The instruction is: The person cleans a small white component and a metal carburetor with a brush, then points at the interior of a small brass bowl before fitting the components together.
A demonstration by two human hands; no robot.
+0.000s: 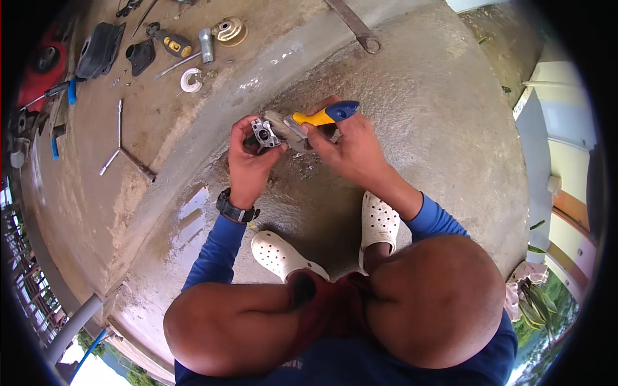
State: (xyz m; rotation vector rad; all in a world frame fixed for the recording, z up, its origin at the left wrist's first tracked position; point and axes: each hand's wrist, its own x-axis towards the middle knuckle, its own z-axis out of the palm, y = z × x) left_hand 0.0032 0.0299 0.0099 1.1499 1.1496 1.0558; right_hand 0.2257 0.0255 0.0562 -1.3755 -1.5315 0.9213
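Note:
Between the thumb and fingers of my left hand (250,157) is a small silver metal engine part (264,133), which looks like a carburetor, with a round dark opening facing up. My right hand (351,148) grips a paintbrush (318,118) by its yellow and blue handle. The brush points left, and its grey bristles lie right at the side of the metal part. Both hands are held over wet concrete, in front of my white clogs (277,254).
On the concrete ledge at upper left lie a Y-shaped socket wrench (120,151), a yellow-black screwdriver (174,44), a metal socket (206,45), a brass-coloured round part (230,31) and a white ring (190,80). A large wrench (354,27) rests at the top. Red machinery (48,67) stands far left.

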